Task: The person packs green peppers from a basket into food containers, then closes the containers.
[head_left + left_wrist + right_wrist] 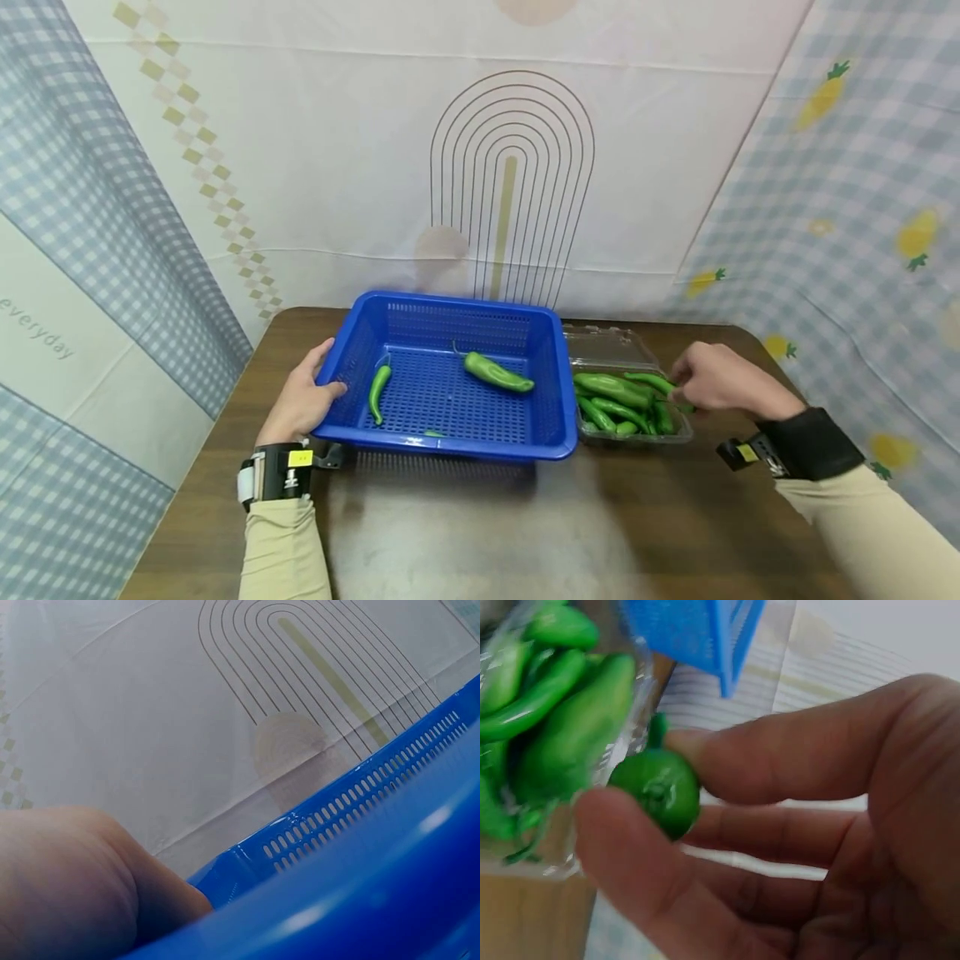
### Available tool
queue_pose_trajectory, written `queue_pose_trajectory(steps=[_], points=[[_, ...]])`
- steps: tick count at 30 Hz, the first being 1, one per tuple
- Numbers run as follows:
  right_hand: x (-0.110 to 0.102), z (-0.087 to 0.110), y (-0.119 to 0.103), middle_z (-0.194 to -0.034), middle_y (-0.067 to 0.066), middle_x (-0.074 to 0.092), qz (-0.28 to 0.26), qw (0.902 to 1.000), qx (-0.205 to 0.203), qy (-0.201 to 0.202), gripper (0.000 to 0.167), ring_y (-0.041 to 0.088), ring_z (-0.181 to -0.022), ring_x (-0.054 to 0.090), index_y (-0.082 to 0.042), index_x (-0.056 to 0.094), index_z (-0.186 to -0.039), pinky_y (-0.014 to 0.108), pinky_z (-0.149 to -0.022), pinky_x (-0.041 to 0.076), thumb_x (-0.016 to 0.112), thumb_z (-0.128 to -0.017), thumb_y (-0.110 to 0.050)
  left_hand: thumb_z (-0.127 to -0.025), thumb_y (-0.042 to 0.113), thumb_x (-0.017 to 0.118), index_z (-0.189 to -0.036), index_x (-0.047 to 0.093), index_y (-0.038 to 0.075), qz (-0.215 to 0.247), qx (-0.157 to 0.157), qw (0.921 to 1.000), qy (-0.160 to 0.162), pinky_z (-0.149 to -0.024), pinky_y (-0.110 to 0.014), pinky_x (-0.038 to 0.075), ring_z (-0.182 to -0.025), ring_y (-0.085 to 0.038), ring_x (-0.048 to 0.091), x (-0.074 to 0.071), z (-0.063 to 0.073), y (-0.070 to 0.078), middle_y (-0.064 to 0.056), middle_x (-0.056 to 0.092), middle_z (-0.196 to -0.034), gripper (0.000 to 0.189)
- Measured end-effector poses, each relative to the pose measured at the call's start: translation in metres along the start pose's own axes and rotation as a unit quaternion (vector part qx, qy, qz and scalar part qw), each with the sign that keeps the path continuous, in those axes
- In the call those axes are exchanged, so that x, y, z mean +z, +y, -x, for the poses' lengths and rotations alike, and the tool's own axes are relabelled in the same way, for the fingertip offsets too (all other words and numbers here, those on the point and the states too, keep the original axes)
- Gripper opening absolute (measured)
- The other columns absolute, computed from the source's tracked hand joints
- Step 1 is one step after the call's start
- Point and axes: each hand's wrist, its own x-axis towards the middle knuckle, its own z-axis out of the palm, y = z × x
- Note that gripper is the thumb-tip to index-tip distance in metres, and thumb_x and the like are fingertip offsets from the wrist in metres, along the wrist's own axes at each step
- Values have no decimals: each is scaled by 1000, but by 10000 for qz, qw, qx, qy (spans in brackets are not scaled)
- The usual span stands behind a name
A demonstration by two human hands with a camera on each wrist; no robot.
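My left hand (pixel 302 402) grips the left rim of a blue plastic basket (pixel 446 450), thumb over the inside. In the left wrist view that hand sits at the basket's (pixel 375 877) edge. A slim green chili pepper (pixel 379 393) lies at the basket's left, a larger green pepper (pixel 498 372) at its right, and a bit of green shows behind the front rim. My right hand (pixel 712 379) pinches a green chili pepper (pixel 658 789) between thumb and fingertips, its stem end facing the wrist camera. The hand is at the right edge of a clear plastic box (pixel 637 437) of green peppers.
The box's clear lid (pixel 609 346) lies folded back toward the wall. Basket and box stand side by side on a brown wooden table (pixel 712 517). A patterned cloth (pixel 337 167) hangs behind the table, with checked cloth at both sides.
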Motion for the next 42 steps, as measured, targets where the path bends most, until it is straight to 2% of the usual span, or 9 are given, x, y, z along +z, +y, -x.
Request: queue_pose_trajectory(steps=[3,5,9,13,17,24,31,38,42], points=[[5,11,13,-83,7,70,-110,9990,414,-127,9,20,-66,66,-3,75,-95,36,-66,49,67,-95,-7,-103,9,50,-170,7,21,21,-60,10000,12,-110,-67,41,-142,-50,44,0,0,0,-29,28,-168,81],[8,17,18,-92,18,70,-209,9978,597,-203,15,21,-67,66,4,73,-103,37,-67,50,66,-96,-7,-103,9,50,-170,8,22,44,-95,9999,8,-110,-67,41,-143,-49,44,0,1,0,-28,28,-168,80],[16,24,23,-128,37,62,-509,9955,761,-261,40,22,-68,67,9,62,-133,39,-65,52,65,-95,-5,-103,10,50,-170,8,21,-13,-56,10000,5,-111,-67,40,-143,-50,43,-1,0,0,-28,28,-169,80],[29,23,28,-131,36,62,-734,9950,659,-136,37,22,-64,62,3,69,-127,38,-60,44,56,-92,2,-103,9,50,-170,8,19,-76,8,10000,39,-114,-69,37,-146,-51,41,-1,-1,0,-28,26,-169,80],[42,19,32,-127,31,66,-998,9928,667,-32,32,24,-68,67,4,71,-124,38,-64,49,59,-95,-3,-103,9,50,-170,8,19,-30,-18,10000,18,-114,-69,37,-145,-51,41,-1,-1,0,-29,28,-168,80],[53,15,37,-83,11,73,-994,9938,499,13,48,26,-70,65,8,59,-139,38,-71,47,68,-98,-16,-103,9,51,-170,8,19,-47,-8,10000,34,-114,-69,38,-145,-51,42,-2,0,0,-29,29,-168,80],[63,8,40,-84,9,73,-695,9961,272,473,46,24,-65,64,7,62,-135,37,-66,47,70,-96,-16,-103,9,50,-170,8,20,-5,-69,10000,23,-112,-69,39,-143,-51,44,-1,1,0,-30,31,-167,79],[73,2,40,-97,14,71,-613,9930,547,848,45,22,-66,64,6,58,-131,36,-63,45,71,-96,-20,-104,9,50,-170,7,20,3,-68,10000,30,-114,-68,38,-145,-51,42,1,0,1,-28,29,-168,79],[76,-1,42,-90,12,70,-594,9901,729,1037,41,20,-63,65,7,56,-127,36,-61,45,69,-97,-18,-104,9,50,-170,7,20,34,-82,10000,39,-114,-68,37,-146,-51,41,1,1,2,-28,28,-168,79]])
